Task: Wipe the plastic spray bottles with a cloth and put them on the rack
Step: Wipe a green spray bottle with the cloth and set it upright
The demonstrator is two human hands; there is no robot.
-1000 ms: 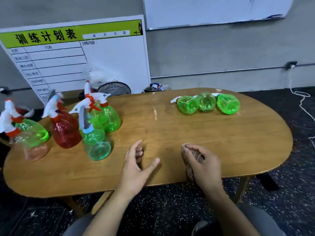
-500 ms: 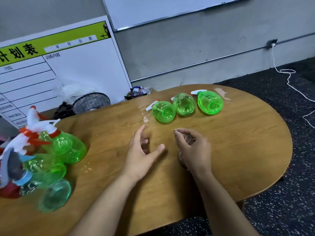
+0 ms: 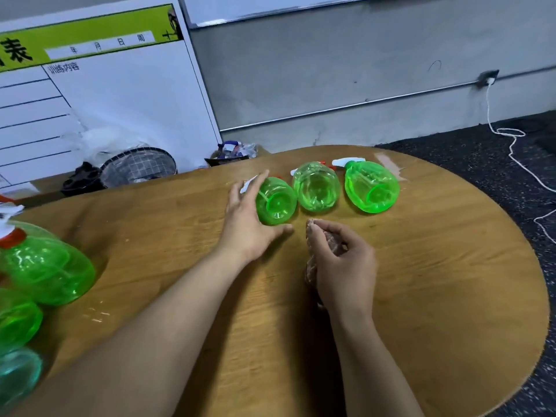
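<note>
Nearest, off to the side of the left forearm, a cluster of spray bottles (image 3: 45, 266) sits at the desk (image 3: 451, 296) edge — green ones, one with a red collar and white trigger, and a teal one lowest of all, partly cut off by the frame. The right hand (image 3: 343, 266) rests on the wooden top with fingers curled around a crumpled brownish cloth (image 3: 313, 236), which bulges out above and below the grip. Just beside it the left hand (image 3: 246, 218) is spread wide, fingers straight, thumb stretched out along the desk under the nearest green bottle (image 3: 275, 201); the fingers lie along that bottle's side, though whether they press on it is hard to tell. This bottle lies on its side, base toward the person. Beyond the right hand lie a second green bottle (image 3: 316, 186), touching the first, and a third green bottle (image 3: 371, 186) a little apart — both on their sides, white triggers pointing away. Past the desk's far edge, beyond the left hand, are a round wire-mesh fan (image 3: 138, 168), a white schedule board (image 3: 120, 94) with a green header, and the grey wall (image 3: 331, 70) with a white cable (image 3: 508, 145) trailing to the floor
</note>
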